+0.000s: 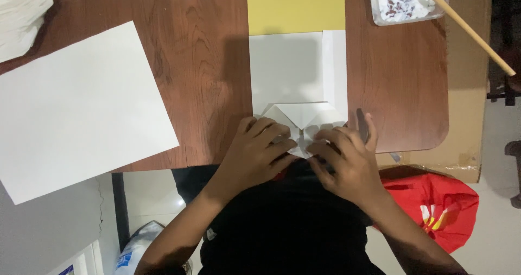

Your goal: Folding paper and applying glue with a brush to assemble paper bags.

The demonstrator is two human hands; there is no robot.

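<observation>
A white sheet of paper [290, 68] lies on the brown wooden table [201, 63], its near end folded into triangular flaps [301, 115]. My left hand [255, 153] presses down on the left side of the folds with fingers curled. My right hand [347, 158] presses on the right side, its fingertips meeting the left hand's at the middle crease. Both hands lie flat on the paper at the table's near edge. The nearest tip of the fold is partly hidden under my fingers.
A large white sheet [76, 106] lies at the left, overhanging the table edge. A yellow sheet [296, 6] sits beyond the folded paper. A white tray [404, 1] with a wooden stick [467, 28] stands at the far right. A red bag [439, 204] lies on the floor.
</observation>
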